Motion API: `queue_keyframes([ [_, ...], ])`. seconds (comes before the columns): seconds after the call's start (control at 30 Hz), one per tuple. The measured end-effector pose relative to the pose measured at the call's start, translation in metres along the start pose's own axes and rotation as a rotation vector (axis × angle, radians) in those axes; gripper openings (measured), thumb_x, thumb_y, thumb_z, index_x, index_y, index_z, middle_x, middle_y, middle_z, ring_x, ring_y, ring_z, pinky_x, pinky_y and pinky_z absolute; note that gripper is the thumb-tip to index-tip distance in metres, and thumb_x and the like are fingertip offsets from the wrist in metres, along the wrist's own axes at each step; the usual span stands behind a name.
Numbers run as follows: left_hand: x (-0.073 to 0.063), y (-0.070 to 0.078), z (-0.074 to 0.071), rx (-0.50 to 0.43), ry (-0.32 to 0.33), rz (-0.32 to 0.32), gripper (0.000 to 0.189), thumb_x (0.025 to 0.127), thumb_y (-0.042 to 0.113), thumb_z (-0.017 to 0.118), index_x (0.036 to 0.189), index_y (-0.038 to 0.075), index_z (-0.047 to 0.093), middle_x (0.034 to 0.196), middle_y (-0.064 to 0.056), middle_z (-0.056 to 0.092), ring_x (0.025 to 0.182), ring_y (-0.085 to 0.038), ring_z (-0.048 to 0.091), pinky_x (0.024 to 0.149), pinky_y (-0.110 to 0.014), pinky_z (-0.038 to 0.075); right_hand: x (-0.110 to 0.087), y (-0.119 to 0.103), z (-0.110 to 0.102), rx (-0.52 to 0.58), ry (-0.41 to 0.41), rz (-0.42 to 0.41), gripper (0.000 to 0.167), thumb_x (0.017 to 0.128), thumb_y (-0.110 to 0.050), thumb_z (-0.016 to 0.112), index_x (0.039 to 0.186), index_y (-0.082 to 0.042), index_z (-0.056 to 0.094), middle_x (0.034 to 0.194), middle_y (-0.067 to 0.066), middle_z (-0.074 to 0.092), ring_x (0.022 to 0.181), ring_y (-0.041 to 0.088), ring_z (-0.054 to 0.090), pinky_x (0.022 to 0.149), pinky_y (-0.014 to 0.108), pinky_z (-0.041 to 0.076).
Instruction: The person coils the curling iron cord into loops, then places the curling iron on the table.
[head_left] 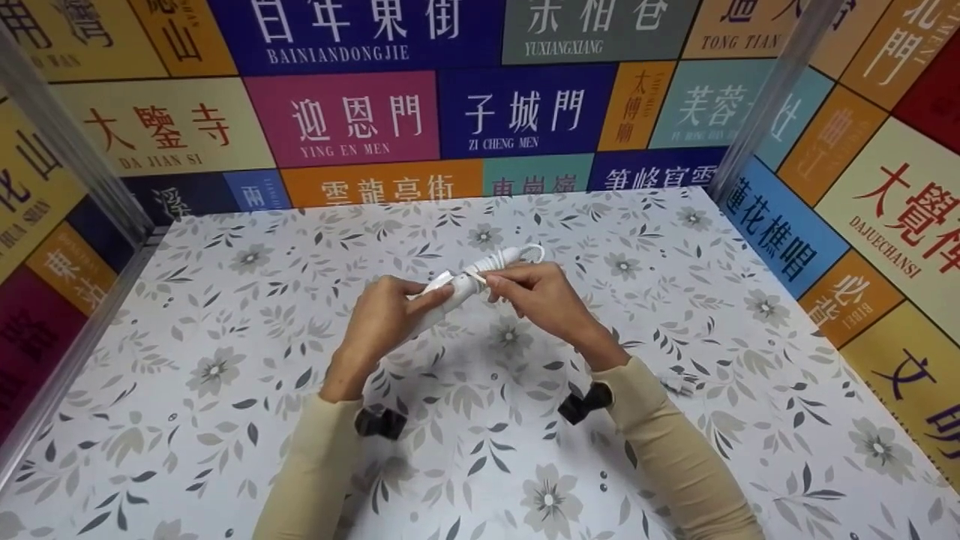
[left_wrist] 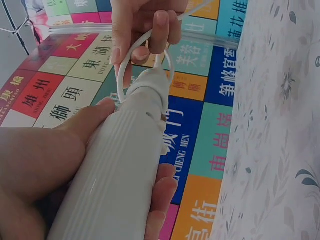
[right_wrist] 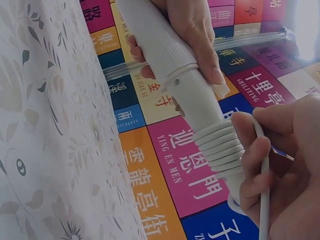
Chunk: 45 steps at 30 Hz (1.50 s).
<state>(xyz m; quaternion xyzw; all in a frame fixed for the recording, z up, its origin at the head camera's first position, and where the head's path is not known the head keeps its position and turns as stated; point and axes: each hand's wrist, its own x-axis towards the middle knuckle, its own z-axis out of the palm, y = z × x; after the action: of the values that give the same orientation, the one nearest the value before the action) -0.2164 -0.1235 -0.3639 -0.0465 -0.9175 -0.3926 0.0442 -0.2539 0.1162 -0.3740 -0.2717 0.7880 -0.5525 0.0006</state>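
Observation:
My left hand (head_left: 382,315) grips a long white appliance with a ribbed handle (left_wrist: 112,170), its thumb along one side and fingers round the other. The exact kind of appliance cannot be told. Several turns of white cord (right_wrist: 220,150) lie side by side round its narrower section, and a loop of cord stands out past the far end in the head view. With thumb and fingers, my right hand (head_left: 544,300) pinches a free length of this cord beside the turns. The appliance is held tilted above the table, its far end up to the right.
A floral-patterned cloth covers the table (head_left: 450,465). Beside the right forearm lies a small whitish item (head_left: 679,382), perhaps a plug, too blurred to tell. Colourful panels with lettering (head_left: 345,116) stand behind and at both sides, with clear corner posts. Black cameras (head_left: 381,422) hang at the wrists.

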Motion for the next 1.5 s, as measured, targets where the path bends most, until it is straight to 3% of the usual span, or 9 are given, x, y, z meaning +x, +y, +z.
queue_keyframes([
  [0.17,0.0,0.002,-0.003,-0.047,0.042,-0.029,0.04,0.094,0.047,0.067,0.085,0.01,0.08,0.063,-0.001,0.062,0.053,-0.013,0.049,0.051,-0.027,0.038,0.001,0.0,0.001,0.026,-0.031,-0.005,0.022,0.101,-0.02,0.061,0.106,-0.008,0.078,0.083,0.013,0.072,0.057,0.016,0.051,0.056,0.023,0.043],
  [0.4,-0.002,0.006,-0.006,-0.093,0.1,-0.006,0.042,0.095,0.048,0.065,0.09,0.009,0.08,0.068,-0.005,0.065,0.055,-0.014,0.048,0.052,-0.027,0.037,0.002,0.003,0.0,0.02,-0.065,0.006,0.024,0.102,-0.02,0.058,0.112,-0.008,0.076,0.087,0.017,0.072,0.061,0.009,0.057,0.059,0.023,0.047],
  [0.67,-0.005,0.009,-0.015,-0.179,0.112,-0.05,0.045,0.095,0.05,0.065,0.086,0.008,0.078,0.069,-0.006,0.063,0.055,-0.014,0.05,0.05,-0.026,0.039,0.007,0.017,-0.003,0.004,-0.074,0.073,0.027,0.102,-0.025,0.06,0.11,-0.006,0.077,0.089,0.021,0.072,0.063,0.011,0.057,0.059,0.024,0.047],
  [0.83,-0.006,0.01,-0.016,-0.202,0.084,-0.049,0.045,0.094,0.051,0.065,0.09,0.008,0.079,0.071,-0.007,0.065,0.056,-0.014,0.052,0.05,-0.026,0.04,0.009,0.028,-0.004,0.003,-0.031,0.143,0.031,0.098,-0.034,0.065,0.097,-0.007,0.08,0.08,0.009,0.073,0.056,0.01,0.052,0.056,0.025,0.045],
  [1.0,-0.005,0.012,-0.015,-0.183,0.046,-0.037,0.044,0.094,0.05,0.066,0.103,0.01,0.08,0.078,-0.009,0.07,0.058,-0.014,0.051,0.052,-0.026,0.04,0.01,0.035,-0.003,-0.048,-0.019,0.197,0.037,0.093,-0.049,0.067,0.085,-0.015,0.08,0.067,-0.002,0.066,0.055,0.012,0.05,0.056,0.027,0.045],
  [1.13,-0.004,0.011,-0.015,-0.185,-0.025,-0.031,0.041,0.094,0.05,0.066,0.105,0.013,0.08,0.084,-0.009,0.072,0.063,-0.015,0.052,0.055,-0.027,0.04,0.009,0.037,-0.003,-0.101,-0.013,0.226,0.039,0.09,-0.055,0.069,0.081,-0.018,0.079,0.068,0.003,0.067,0.057,0.015,0.051,0.058,0.031,0.044],
  [1.4,-0.004,0.004,-0.019,-0.206,-0.162,0.017,0.04,0.091,0.055,0.067,0.098,0.018,0.082,0.081,-0.005,0.07,0.066,-0.016,0.053,0.059,-0.028,0.042,0.01,0.037,-0.005,-0.173,0.015,0.202,0.04,0.086,-0.044,0.077,0.066,-0.011,0.065,0.056,-0.005,0.053,0.054,0.012,0.04,0.057,0.028,0.035],
  [1.5,-0.004,0.002,-0.02,-0.198,-0.209,0.04,0.041,0.091,0.054,0.068,0.098,0.017,0.082,0.081,-0.004,0.071,0.063,-0.015,0.05,0.058,-0.026,0.041,0.01,0.037,-0.005,-0.167,0.005,0.155,0.025,0.087,-0.035,0.079,0.078,-0.014,0.069,0.068,-0.008,0.06,0.063,0.007,0.049,0.062,0.025,0.041],
])
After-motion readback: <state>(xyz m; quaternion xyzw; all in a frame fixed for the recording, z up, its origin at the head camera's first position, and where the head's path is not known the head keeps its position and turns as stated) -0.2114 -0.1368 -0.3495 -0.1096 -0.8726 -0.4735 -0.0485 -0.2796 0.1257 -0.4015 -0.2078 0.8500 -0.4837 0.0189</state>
